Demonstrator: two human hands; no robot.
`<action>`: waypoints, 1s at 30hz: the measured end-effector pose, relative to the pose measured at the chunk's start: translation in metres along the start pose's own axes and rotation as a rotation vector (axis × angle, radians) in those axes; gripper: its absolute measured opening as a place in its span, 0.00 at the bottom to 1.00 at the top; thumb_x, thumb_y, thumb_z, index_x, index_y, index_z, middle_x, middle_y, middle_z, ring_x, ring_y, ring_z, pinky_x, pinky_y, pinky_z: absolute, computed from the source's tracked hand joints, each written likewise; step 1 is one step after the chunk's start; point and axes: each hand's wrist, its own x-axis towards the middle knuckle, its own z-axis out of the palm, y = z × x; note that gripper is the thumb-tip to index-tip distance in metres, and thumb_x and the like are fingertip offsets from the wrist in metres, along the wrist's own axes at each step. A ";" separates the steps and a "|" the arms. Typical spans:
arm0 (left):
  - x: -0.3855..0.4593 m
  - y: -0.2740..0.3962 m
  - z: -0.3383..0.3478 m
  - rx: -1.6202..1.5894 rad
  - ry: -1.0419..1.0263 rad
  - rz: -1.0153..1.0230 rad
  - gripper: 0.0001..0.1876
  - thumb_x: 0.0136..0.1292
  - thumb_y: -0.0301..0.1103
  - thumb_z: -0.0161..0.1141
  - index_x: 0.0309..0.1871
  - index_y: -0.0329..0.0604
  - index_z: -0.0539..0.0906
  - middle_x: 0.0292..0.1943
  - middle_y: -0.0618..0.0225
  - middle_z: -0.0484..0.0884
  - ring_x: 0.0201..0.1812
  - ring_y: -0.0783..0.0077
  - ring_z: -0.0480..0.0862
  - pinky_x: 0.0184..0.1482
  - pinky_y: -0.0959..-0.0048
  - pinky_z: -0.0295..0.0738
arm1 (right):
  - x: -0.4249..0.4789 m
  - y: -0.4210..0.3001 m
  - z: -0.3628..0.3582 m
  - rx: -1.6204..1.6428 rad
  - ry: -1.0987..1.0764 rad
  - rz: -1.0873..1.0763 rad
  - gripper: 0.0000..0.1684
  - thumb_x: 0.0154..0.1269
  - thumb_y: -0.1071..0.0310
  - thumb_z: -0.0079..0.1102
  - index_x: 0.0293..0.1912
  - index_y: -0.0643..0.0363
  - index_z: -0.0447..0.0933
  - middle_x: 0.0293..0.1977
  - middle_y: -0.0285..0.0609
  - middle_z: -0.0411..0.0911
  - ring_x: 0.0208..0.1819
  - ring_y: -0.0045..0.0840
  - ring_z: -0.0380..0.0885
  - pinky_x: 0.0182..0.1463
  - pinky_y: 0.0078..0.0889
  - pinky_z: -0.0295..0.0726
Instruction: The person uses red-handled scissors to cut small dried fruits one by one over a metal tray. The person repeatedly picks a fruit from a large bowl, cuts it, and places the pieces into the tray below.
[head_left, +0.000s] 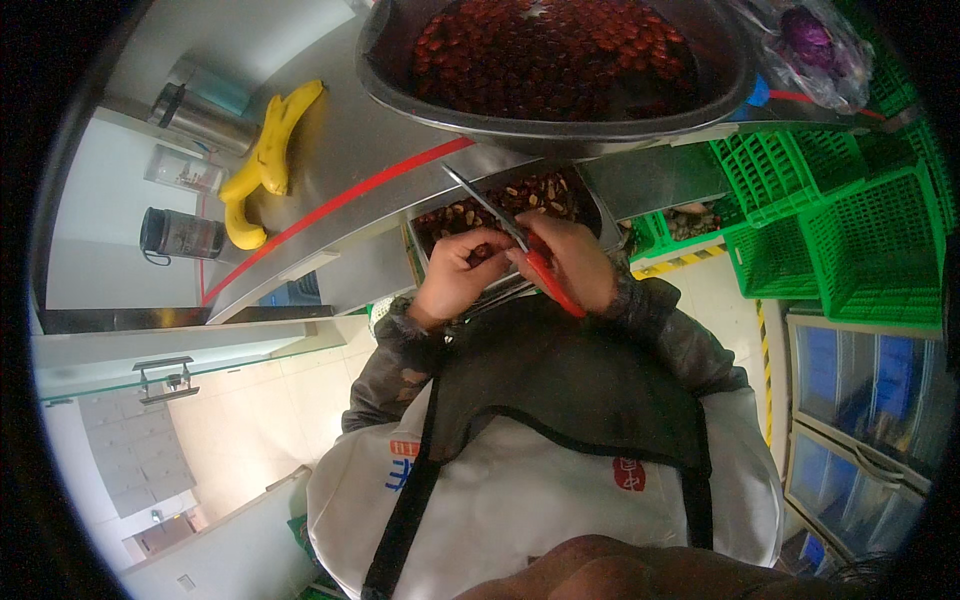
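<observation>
My right hand (574, 262) is closed on a red-handled cutting tool (553, 281), whose metal blade points up and to the left. Whether it is a knife or scissors is not clear. Thumb and fingers of my left hand (457, 274) pinch a small dark red fruit (480, 253), like a jujube. The fingertips of both hands almost meet. Just beyond them, a metal tray (609, 217) holds dark red pieces (517, 196), some showing pale insides. Past the tray, a large metal basin (555, 133) contains many whole red fruits (540, 52) in dark liquid.
Bananas (281, 139) lie on the steel counter (352, 120) at left, beside a metal flask (202, 120) and a dark-lidded cup (184, 234). Green plastic crates (877, 247) are stacked at right, above a glass-door cabinet (855, 375). A bagged purple vegetable (808, 37) sits by the basin.
</observation>
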 end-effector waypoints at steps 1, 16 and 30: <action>0.000 -0.003 0.003 -0.072 0.036 -0.006 0.06 0.64 0.22 0.58 0.43 0.34 0.81 0.31 0.67 0.82 0.29 0.85 0.76 0.31 0.83 0.70 | 0.000 -0.005 -0.003 0.003 -0.016 0.039 0.21 0.60 0.62 0.62 0.49 0.62 0.70 0.34 0.55 0.77 0.36 0.48 0.79 0.37 0.43 0.76; -0.005 -0.009 0.019 -0.918 0.209 0.049 0.09 0.67 0.26 0.54 0.48 0.39 0.79 0.30 0.62 0.81 0.21 0.81 0.67 0.23 0.81 0.62 | -0.037 -0.007 -0.009 -0.380 0.120 0.050 0.28 0.55 0.61 0.69 0.50 0.63 0.70 0.38 0.50 0.75 0.37 0.43 0.79 0.36 0.41 0.79; -0.005 -0.008 0.023 -0.619 0.346 0.039 0.07 0.66 0.25 0.56 0.44 0.34 0.80 0.29 0.61 0.83 0.20 0.84 0.69 0.22 0.82 0.62 | -0.048 0.000 -0.010 -0.456 0.021 0.049 0.21 0.56 0.69 0.63 0.48 0.63 0.69 0.36 0.53 0.76 0.35 0.45 0.78 0.35 0.43 0.78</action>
